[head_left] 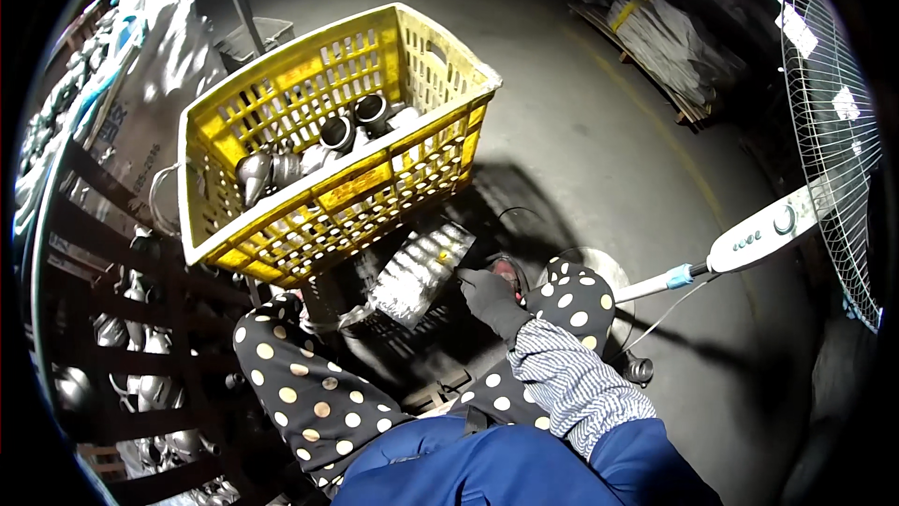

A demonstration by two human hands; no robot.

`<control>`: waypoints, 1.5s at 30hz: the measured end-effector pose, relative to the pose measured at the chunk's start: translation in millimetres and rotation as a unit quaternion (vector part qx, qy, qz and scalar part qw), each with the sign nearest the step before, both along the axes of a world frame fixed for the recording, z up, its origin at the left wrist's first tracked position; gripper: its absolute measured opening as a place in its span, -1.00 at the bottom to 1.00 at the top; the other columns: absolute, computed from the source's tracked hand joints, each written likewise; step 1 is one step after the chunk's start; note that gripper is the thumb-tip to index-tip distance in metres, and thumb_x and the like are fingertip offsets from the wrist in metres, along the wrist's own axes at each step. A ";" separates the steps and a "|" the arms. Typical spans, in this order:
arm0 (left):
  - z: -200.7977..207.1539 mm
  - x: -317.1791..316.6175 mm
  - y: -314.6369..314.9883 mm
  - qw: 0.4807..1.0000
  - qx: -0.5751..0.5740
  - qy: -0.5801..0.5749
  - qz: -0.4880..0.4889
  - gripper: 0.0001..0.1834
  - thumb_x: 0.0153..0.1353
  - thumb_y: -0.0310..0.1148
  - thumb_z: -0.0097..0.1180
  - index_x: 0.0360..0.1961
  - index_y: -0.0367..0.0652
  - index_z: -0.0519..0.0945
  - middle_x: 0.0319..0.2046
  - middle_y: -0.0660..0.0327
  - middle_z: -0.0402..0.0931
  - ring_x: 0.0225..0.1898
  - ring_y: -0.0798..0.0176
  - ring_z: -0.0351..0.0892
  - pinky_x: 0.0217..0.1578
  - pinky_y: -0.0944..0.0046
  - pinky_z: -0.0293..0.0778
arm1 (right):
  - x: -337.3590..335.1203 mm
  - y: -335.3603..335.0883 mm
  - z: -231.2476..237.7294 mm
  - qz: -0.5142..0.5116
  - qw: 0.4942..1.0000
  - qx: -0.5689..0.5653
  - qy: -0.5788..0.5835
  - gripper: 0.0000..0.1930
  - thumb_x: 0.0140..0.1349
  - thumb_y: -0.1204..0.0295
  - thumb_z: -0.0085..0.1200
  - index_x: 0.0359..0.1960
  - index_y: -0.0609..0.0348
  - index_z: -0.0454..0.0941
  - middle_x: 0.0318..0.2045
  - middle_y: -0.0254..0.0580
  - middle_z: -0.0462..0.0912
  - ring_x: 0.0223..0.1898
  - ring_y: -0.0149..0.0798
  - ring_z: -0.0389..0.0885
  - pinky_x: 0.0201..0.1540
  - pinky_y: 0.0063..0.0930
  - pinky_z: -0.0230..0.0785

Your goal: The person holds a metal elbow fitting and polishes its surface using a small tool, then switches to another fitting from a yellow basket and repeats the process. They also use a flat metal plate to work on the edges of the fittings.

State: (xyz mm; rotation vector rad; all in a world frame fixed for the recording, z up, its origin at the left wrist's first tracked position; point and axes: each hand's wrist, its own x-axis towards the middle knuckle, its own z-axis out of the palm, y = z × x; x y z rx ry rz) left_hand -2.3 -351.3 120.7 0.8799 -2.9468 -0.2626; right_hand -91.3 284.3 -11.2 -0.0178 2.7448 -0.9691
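Note:
My right hand (493, 303), in a dark glove with a striped sleeve above it, is between my knees with its fingers curled closed. Its fingertips lie close to the right edge of a pale, shiny sheet or bag (423, 274) dappled with light. What the fingers hold, if anything, is hidden. Just beyond the hand is a small red and dark object (507, 274), too shadowed to name. My left hand is out of sight. Ahead stands a yellow slatted plastic crate (354, 190), with several grey metal pipe-like castings (337, 133) inside, some showing round dark openings.
A standing fan (763, 230) leans in from the right. A small round metal part (639, 370) lies on the floor by its base. At left is a barred rack or cage (98, 319) with metal parts behind it. Wrapped goods (670, 43) lie on a pallet at far right.

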 end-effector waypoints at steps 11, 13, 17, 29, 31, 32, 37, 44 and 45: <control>97.8 -72.5 239.2 0.900 0.138 0.111 -0.398 -0.63 -0.13 -0.55 0.27 -0.19 -0.23 0.60 -0.30 0.13 0.58 -0.25 0.20 0.57 -0.26 0.27 0.52 | -46.6 17.0 -12.4 -0.040 0.991 0.117 -0.051 -0.77 0.08 0.37 0.00 -0.29 0.19 0.61 -0.37 0.07 0.64 -0.25 0.06 0.62 -0.17 -0.14 0.40; 92.9 -92.8 321.7 0.826 0.138 0.059 -0.544 -0.54 -0.17 -0.51 0.26 -0.11 -0.14 0.58 -0.22 0.10 0.56 -0.16 0.03 0.54 -0.14 0.15 0.49 | -49.4 36.3 -27.3 -0.061 0.986 0.143 -0.066 -0.77 0.07 0.36 0.01 -0.31 0.21 0.61 -0.36 0.10 0.64 -0.23 0.07 0.61 -0.17 -0.14 0.40; -34.1 -83.6 358.2 0.819 0.153 -0.086 -0.547 -0.51 0.02 -0.26 0.22 0.03 -0.09 0.50 0.01 0.07 0.47 0.01 -0.07 0.45 0.01 0.09 0.43 | -57.9 24.9 -36.8 -0.061 0.980 0.169 -0.085 -0.76 0.06 0.32 0.04 -0.34 0.21 0.61 -0.35 0.07 0.64 -0.27 0.05 0.60 -0.20 -0.18 0.40; -151.7 -81.1 380.8 0.818 0.187 -0.141 -0.526 -0.70 -0.05 -0.38 0.12 -0.25 0.21 0.66 -0.21 0.20 0.58 -0.10 0.05 0.52 -0.10 0.10 0.46 | -62.8 20.0 -40.5 0.140 0.919 0.347 -0.125 -0.75 0.15 0.24 -0.01 -0.36 0.11 0.64 -0.35 -0.22 0.66 -0.28 -0.16 0.59 -0.33 -0.25 0.43; -150.7 -81.2 380.5 0.815 0.210 -0.142 -0.521 -0.70 -0.07 -0.41 0.13 -0.25 0.18 0.66 -0.23 0.18 0.59 -0.12 0.06 0.53 -0.11 0.11 0.46 | -65.9 16.9 -31.1 0.066 0.936 0.291 -0.186 -0.74 0.08 0.30 0.01 -0.30 0.18 0.63 -0.25 -0.11 0.65 -0.16 -0.08 0.58 -0.16 -0.30 0.43; -148.9 -82.6 382.2 0.811 0.212 -0.130 -0.529 -0.70 -0.08 -0.42 0.14 -0.26 0.17 0.66 -0.24 0.17 0.60 -0.13 0.05 0.54 -0.11 0.11 0.47 | -66.0 21.8 -35.5 0.038 0.950 0.266 -0.159 -0.75 0.08 0.32 0.01 -0.31 0.18 0.62 -0.25 -0.10 0.64 -0.18 -0.08 0.58 -0.18 -0.29 0.42; -142.2 -86.5 373.3 0.785 0.301 -0.185 -0.508 -0.65 -0.08 -0.45 0.16 -0.17 0.00 0.63 -0.19 0.10 0.57 -0.12 0.00 0.54 -0.11 0.13 0.47 | -53.7 51.6 -88.2 -0.084 0.977 -0.157 -0.121 -0.80 0.14 0.43 -0.01 -0.24 0.19 0.58 -0.38 -0.15 0.66 -0.46 -0.28 0.59 -0.51 -0.38 0.42; 79.8 -138.9 328.0 0.704 0.386 0.155 -0.575 -0.69 0.11 -0.42 0.18 -0.09 -0.24 0.56 -0.26 0.07 0.59 -0.20 0.07 0.62 -0.15 0.21 0.52 | -45.9 31.4 88.3 -0.024 0.865 -0.391 -0.313 -0.66 0.26 0.34 0.04 0.00 0.27 0.51 -0.44 -0.24 0.60 -0.49 -0.52 0.51 -0.48 -0.67 0.33; 94.0 -161.0 311.7 0.698 0.420 0.202 -0.544 -0.72 0.11 -0.48 0.17 -0.11 -0.26 0.57 -0.24 0.08 0.60 -0.18 0.12 0.61 -0.14 0.24 0.52 | -44.5 36.8 90.9 0.004 0.867 -0.394 -0.305 -0.64 0.26 0.32 0.05 0.02 0.27 0.50 -0.42 -0.23 0.60 -0.44 -0.52 0.51 -0.43 -0.69 0.32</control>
